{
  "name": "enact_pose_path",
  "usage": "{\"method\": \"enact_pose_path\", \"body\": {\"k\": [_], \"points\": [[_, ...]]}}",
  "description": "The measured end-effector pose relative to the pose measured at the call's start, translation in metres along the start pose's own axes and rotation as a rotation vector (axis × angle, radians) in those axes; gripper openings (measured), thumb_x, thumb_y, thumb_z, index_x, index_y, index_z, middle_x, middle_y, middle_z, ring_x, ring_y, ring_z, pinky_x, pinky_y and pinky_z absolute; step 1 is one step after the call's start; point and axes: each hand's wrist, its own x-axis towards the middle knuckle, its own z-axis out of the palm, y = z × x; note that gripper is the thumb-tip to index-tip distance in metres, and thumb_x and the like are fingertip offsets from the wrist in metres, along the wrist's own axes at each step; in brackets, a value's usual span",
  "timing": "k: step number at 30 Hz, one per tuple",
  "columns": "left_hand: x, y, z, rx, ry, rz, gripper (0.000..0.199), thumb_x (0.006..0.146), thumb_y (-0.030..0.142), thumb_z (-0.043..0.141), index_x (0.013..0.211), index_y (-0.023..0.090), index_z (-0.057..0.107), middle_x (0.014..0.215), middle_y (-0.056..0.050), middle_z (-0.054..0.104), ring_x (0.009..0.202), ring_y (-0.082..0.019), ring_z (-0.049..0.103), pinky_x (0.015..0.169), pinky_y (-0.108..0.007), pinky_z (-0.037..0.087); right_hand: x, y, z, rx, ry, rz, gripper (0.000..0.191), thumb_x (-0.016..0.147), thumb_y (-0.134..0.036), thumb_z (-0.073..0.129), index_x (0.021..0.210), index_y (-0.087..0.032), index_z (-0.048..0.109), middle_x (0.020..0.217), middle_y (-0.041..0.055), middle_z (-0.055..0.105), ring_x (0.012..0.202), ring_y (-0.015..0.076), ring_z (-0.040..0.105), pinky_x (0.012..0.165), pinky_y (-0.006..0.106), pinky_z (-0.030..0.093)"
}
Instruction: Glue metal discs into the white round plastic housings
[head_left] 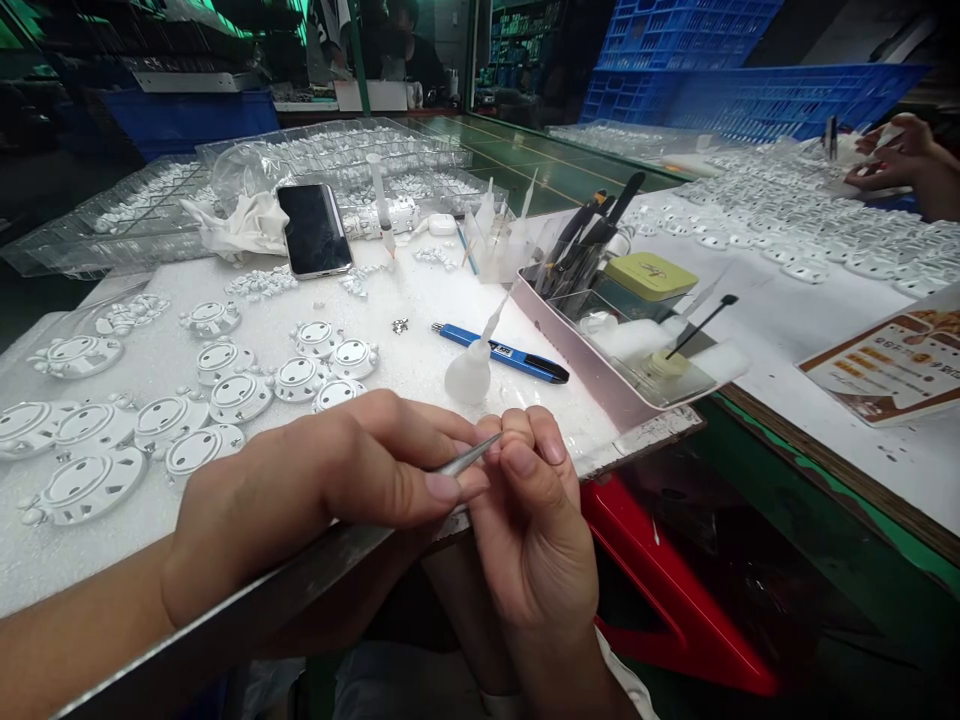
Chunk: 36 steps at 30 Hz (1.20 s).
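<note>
My left hand (322, 460) comes in from the left, thumb and fingers closed round slim metal tweezers (469, 457). Their long flat body runs back under the hand to the lower left, and the pointed tip meets the fingertips of my right hand (536, 510). That hand is curled palm up, thumb pressed to the fingers; whatever it pinches is too small or hidden to make out. Just beyond the hands stand a white squeeze bulb with a thin nozzle (469, 375) and a blue pen-shaped knife (502, 352). Several white round parts (201, 450) lie to the left.
A pink-sided organiser box (577, 350) holds black-handled tools and a yellow tin (651, 274). Farther back are a phone (315, 230), a syringe (379, 205) and clear trays (150, 215). A red piece (675, 600) lies below the table edge. Another person's hands (892, 160) work at far right.
</note>
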Motion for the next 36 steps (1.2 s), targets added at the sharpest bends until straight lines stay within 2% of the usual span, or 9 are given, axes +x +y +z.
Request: {"method": "enact_pose_path", "body": {"k": [3,8,13,16,21,23,29,32,36], "points": [[0.001,0.001,0.000,-0.143,-0.015,0.029,0.018,0.090,0.020,0.061,0.100,0.031,0.072,0.102,0.000,0.075,0.100,-0.029,0.070,0.081,-0.043,0.065,0.001,-0.001,-0.001,0.013,-0.017,0.016,0.027,0.077,-0.005,0.072,0.073,-0.021,0.051,0.070,-0.0071,0.053,0.075,0.0053,0.057,0.079,0.017,0.050],[0.003,0.000,-0.004,-0.180,-0.007,0.014,0.021,0.089,0.022,0.062,0.103,0.033,0.073,0.103,0.000,0.075,0.102,-0.028,0.070,0.084,-0.043,0.063,0.000,-0.002,-0.001,0.028,-0.059,0.031,0.024,0.079,-0.005,0.069,0.073,-0.020,0.052,0.069,-0.0062,0.055,0.071,0.0046,0.056,0.074,0.015,0.049],[0.010,0.000,-0.021,-0.007,-0.156,-0.019,0.015,0.084,0.027,0.070,0.097,0.032,0.075,0.106,0.001,0.075,0.096,-0.022,0.072,0.078,-0.024,0.061,-0.001,-0.002,0.001,0.033,-0.051,0.032,0.023,0.078,-0.006,0.069,0.074,-0.021,0.052,0.066,-0.0069,0.055,0.069,0.0057,0.056,0.081,0.021,0.051],[0.013,0.002,-0.023,0.096,0.026,-0.035,0.024,0.077,0.015,0.075,0.092,0.033,0.074,0.099,0.005,0.077,0.094,-0.020,0.073,0.072,-0.020,0.060,-0.001,-0.002,0.001,0.033,-0.040,0.031,0.023,0.078,-0.007,0.069,0.074,-0.021,0.051,0.064,-0.0076,0.053,0.069,0.0058,0.055,0.086,0.025,0.051],[0.014,0.007,-0.014,0.028,-0.016,-0.024,0.030,0.072,0.002,0.073,0.086,0.029,0.072,0.088,0.003,0.077,0.090,-0.021,0.073,0.074,-0.023,0.060,0.000,-0.002,0.000,0.029,-0.064,0.043,0.020,0.080,-0.007,0.068,0.076,-0.020,0.054,0.069,-0.0063,0.057,0.072,0.0045,0.059,0.078,0.017,0.052],[0.014,0.009,-0.008,0.004,0.016,-0.064,0.027,0.073,0.001,0.072,0.081,0.027,0.070,0.084,0.003,0.076,0.088,-0.022,0.074,0.074,-0.025,0.061,0.001,-0.002,0.001,0.023,-0.065,0.041,0.019,0.081,-0.006,0.067,0.078,-0.020,0.055,0.070,-0.0063,0.057,0.073,0.0046,0.060,0.080,0.017,0.052],[0.016,0.009,0.008,-0.211,0.280,-0.233,0.024,0.073,0.012,0.078,0.080,0.025,0.059,0.075,0.004,0.071,0.073,-0.021,0.074,0.068,-0.030,0.063,0.001,-0.001,0.000,-0.001,-0.030,0.029,0.022,0.078,-0.005,0.069,0.075,-0.021,0.054,0.070,-0.0067,0.053,0.071,0.0054,0.056,0.077,0.019,0.051],[0.018,0.005,0.008,-0.403,0.250,-0.408,0.025,0.075,0.020,0.079,0.084,0.025,0.056,0.076,0.005,0.072,0.069,-0.020,0.074,0.066,-0.029,0.064,0.002,0.000,-0.001,0.001,-0.035,0.025,0.021,0.078,-0.005,0.070,0.074,-0.020,0.056,0.069,-0.0066,0.055,0.072,0.0048,0.057,0.077,0.017,0.051],[0.024,-0.001,0.007,-0.690,0.201,-0.632,0.015,0.083,0.017,0.072,0.091,0.021,0.060,0.076,0.002,0.074,0.069,-0.014,0.074,0.070,-0.019,0.061,0.003,0.002,-0.001,-0.060,-0.056,0.044,0.011,0.081,-0.011,0.071,0.082,-0.021,0.067,0.077,-0.0043,0.068,0.078,0.0044,0.065,0.081,0.014,0.052]]}}
